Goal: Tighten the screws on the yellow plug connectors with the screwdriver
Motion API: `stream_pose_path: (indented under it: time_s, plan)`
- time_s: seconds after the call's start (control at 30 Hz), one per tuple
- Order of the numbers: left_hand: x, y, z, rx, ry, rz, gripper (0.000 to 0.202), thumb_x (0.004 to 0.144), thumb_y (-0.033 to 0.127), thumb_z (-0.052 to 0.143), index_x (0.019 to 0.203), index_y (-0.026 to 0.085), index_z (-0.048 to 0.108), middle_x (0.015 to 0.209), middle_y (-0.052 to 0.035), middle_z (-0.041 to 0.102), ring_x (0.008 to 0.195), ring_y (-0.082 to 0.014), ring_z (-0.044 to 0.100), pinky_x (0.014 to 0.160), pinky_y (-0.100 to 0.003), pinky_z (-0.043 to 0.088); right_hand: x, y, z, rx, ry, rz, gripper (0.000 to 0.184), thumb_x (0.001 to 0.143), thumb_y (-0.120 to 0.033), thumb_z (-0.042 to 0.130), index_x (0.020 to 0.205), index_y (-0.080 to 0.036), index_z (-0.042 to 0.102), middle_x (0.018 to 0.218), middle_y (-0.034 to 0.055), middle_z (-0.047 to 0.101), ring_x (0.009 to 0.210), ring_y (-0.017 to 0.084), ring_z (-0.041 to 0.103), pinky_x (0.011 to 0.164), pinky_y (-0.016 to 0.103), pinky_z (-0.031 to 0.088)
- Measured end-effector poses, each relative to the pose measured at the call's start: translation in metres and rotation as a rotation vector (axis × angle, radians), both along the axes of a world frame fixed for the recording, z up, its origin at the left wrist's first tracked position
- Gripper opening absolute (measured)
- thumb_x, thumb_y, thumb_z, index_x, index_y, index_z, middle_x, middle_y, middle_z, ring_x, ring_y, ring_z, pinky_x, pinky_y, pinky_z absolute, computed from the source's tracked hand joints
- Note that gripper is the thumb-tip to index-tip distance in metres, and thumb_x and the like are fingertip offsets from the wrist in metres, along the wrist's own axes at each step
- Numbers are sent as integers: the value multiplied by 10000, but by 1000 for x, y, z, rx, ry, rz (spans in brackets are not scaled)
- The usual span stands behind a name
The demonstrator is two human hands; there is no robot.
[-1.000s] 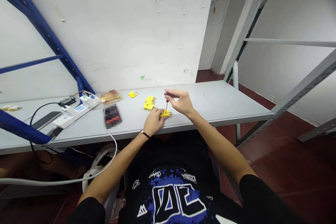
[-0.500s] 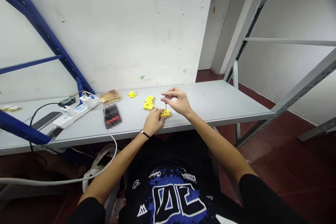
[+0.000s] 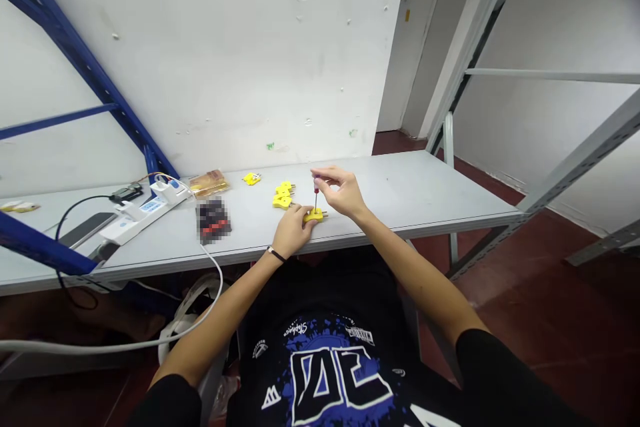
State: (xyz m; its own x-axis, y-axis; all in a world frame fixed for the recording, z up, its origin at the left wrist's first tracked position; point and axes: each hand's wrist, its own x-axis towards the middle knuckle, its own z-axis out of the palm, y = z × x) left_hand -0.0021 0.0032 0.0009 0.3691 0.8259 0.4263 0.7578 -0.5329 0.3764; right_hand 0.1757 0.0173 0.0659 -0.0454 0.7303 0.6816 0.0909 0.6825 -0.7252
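A pale grey tabletop (image 3: 425, 190) stretches across the room, red floor (image 3: 525, 320) showing beyond its right end. Nearest us, the black shirt (image 3: 320, 287), and both bare forearms reaching up from it, angling in to meet just past the table's front edge. Here's the left hand (image 3: 291, 230), palm low, closed on the left end of a yellow plug (image 3: 314, 215), prongs pointing right! The right hand (image 3: 345, 193) is up above it, wrist raised, thumb and fingers pinching a screwdriver (image 3: 316, 195) by its handle, shaft almost upright, tip down at the plug's top. Close beyond the left fingers, a cluster of yellow plugs (image 3: 283, 195) crowds the space; over to the left, a dark, pixelated item (image 3: 213, 219), impossible to make out, then a power strip (image 3: 133, 220) with a white cable (image 3: 218, 267) drooping over the edge. Farther back, an amber packet (image 3: 207, 183) and a lone yellow plug (image 3: 251, 179) sit near the white wall (image 3: 260, 67). The fingers hide part of the held plug and most of the handle; whether the tip sits in a screw is too small to tell.
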Motion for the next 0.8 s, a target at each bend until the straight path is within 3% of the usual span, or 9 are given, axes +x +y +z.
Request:
stream_pose_path:
  time_s: [0.13, 0.3, 0.43, 0.63, 0.8]
  plan:
    - [0, 0, 0, -8, -4, 5, 283, 941, 249, 638, 1213, 178, 657, 1046, -91, 660, 1019, -272, 633, 952, -421, 523, 0, 0, 1, -33, -15, 12, 291, 861, -426, 715, 1064, -233, 792, 1068, 73, 718, 812, 164, 695, 746, 333, 626]
    - [0, 1, -1, -7, -6, -2, 293, 942, 262, 640, 1221, 176, 651, 1060, -94, 663, 1023, -270, 634, 965, -423, 523, 0, 0, 3, -64, 17, 19, 293, 803, -430, 776, 981, -198, 798, 987, 66, 721, 677, 148, 688, 685, 341, 615]
    - [0, 2, -2, 0, -4, 4, 295, 949, 280, 637, 1226, 179, 648, 1077, -95, 655, 1019, -262, 637, 962, -414, 528, 2, -1, 5, -39, -26, 35, 278, 877, -385, 678, 1067, -207, 777, 1006, 67, 750, 716, 150, 693, 778, 364, 622]
    - [-1, 2, -2, 9, -3, 1, 289, 944, 270, 642, 1218, 182, 651, 1041, -88, 654, 999, -258, 642, 943, -409, 535, 2, 2, 4, -60, -44, 5, 299, 787, -415, 776, 995, -202, 804, 1003, 75, 734, 746, 155, 681, 682, 298, 604]
    - [-1, 1, -1, 7, -11, -6, 276, 944, 263, 637, 1210, 189, 646, 1056, -90, 649, 1000, -255, 632, 947, -407, 532, 2, 0, 2, -19, -44, 100, 316, 891, -370, 658, 1156, -243, 773, 1075, 66, 755, 748, 149, 682, 856, 385, 633]
